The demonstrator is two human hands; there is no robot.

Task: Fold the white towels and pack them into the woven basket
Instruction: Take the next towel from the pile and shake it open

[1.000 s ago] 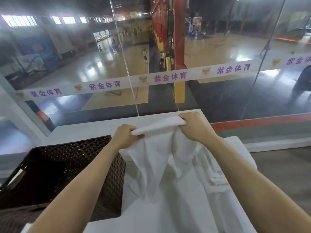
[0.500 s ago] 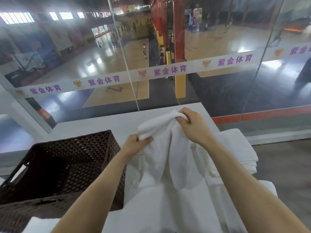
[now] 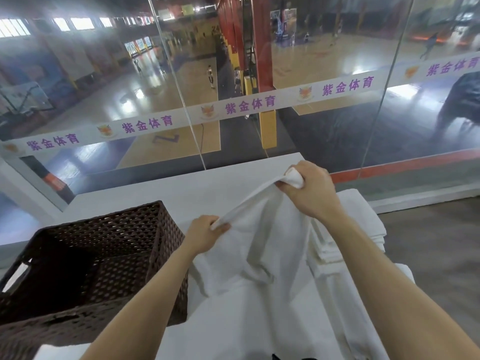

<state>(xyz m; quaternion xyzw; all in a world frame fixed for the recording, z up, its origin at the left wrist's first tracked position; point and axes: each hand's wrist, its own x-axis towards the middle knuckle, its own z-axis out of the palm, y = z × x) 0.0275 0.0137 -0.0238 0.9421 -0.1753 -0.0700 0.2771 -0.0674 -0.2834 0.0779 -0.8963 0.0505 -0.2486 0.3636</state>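
The towel [image 3: 262, 237] held up between the two hands is soft white cloth, matt, with a slightly fuzzy terry-like nap and a thicker hemmed edge. The folded stack of towels [image 3: 355, 229] to the right is the same matt white cloth. The basket [image 3: 109, 258] is dark brown woven wicker or plastic rattan, with an open, bumpy weave and a faint sheen on the strands. The table [image 3: 161, 193] has a smooth, matt white top. Behind it stands a glass wall [image 3: 324, 131], clear and glossy with reflections, crossed by a frosted white band with purple printed characters. The court floor [image 3: 145, 92] beyond looks like polished, shiny wood
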